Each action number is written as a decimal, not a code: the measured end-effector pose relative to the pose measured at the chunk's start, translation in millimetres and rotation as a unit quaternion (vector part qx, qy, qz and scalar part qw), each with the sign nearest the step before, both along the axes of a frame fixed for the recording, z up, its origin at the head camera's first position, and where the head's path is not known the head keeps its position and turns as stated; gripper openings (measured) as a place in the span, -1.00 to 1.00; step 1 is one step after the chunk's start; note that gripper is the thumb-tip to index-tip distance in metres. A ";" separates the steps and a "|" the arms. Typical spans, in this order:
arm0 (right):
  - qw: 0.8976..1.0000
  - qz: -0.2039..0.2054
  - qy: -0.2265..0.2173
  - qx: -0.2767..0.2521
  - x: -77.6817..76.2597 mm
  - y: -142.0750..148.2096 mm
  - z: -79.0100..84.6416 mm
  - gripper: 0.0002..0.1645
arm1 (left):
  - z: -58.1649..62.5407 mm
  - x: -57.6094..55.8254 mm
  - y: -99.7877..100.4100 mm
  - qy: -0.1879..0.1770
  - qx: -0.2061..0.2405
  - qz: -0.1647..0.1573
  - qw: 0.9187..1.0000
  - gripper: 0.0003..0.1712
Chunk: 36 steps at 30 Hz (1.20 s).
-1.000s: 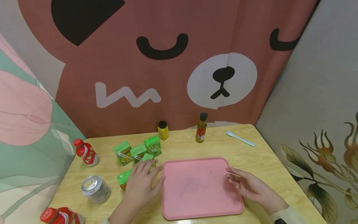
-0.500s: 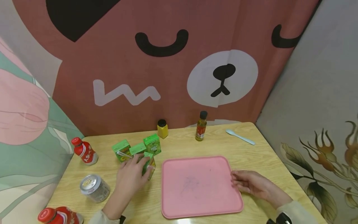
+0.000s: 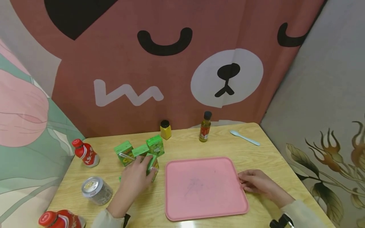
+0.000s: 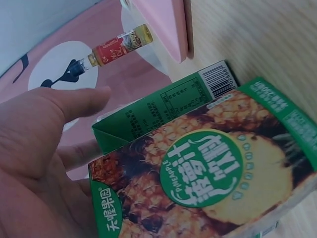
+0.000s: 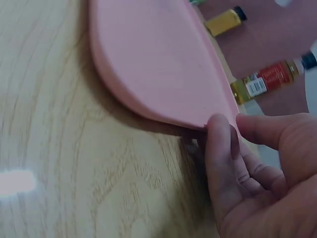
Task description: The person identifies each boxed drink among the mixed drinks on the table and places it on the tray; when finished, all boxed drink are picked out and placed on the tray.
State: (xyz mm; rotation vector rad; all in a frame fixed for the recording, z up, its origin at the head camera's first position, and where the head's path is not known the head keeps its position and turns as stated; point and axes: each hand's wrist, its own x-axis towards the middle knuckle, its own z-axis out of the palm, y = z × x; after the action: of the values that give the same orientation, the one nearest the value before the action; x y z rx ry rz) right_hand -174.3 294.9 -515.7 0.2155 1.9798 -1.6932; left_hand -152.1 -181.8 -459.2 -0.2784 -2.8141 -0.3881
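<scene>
My left hand (image 3: 133, 179) grips a small green juice carton (image 3: 154, 162), with the thumb along its right side and the fingers over its far left side. In the left wrist view, a pineapple juice carton (image 4: 203, 173) fills the foreground, partly covering the green side of another carton (image 4: 163, 109) near the thumb. Several more green cartons (image 3: 155, 146) stand just beyond the hand. At the right edge of the pink tray (image 3: 205, 190), my right hand (image 3: 258, 183) pinches the rim between thumb and curled fingers.
On the left are a silver can (image 3: 97, 191) and two red-capped bottles, one far (image 3: 86, 154) and one near (image 3: 64, 219). Along the back stand a yellow jar (image 3: 165, 130) and an oil bottle (image 3: 204, 127). A pale blue spoon (image 3: 244, 138) lies at the back right.
My left hand has moved left off the front of the cartons and closed round one. My right hand has drawn back from over the tray to its right rim.
</scene>
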 end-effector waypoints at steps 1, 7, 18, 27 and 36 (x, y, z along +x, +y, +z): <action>1.000 0.004 0.017 0.024 0.9 -1.9 0.5 -0.58 | 0.4 -0.9 0.2 -0.003 -0.002 -0.001 1.000 -0.40; 0.979 0.013 0.108 0.172 3.6 -13.2 -1.2 -0.63 | 1.8 -4.8 -0.1 -0.015 -0.008 -0.009 1.000 -0.46; 0.960 -0.008 0.158 0.229 -8.8 -14.0 -11.1 -0.81 | 2.3 -9.6 0.6 -0.024 0.010 -0.007 1.000 -0.50; 0.954 0.008 0.151 0.260 -26.7 -4.6 -7.5 -0.75 | 8.1 -13.9 0.8 -0.064 0.063 -0.060 0.994 -0.60; 0.955 0.012 0.148 0.257 -32.6 2.1 -5.3 -0.70 | -1.6 -15.8 15.6 -0.051 0.129 -0.114 0.984 -0.69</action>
State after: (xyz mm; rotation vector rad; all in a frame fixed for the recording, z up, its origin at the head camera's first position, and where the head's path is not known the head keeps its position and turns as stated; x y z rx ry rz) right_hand -206.9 297.0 -521.0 0.1208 2.6142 -1.2163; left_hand -167.9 -166.2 -460.8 -0.5378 -2.7946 -0.8311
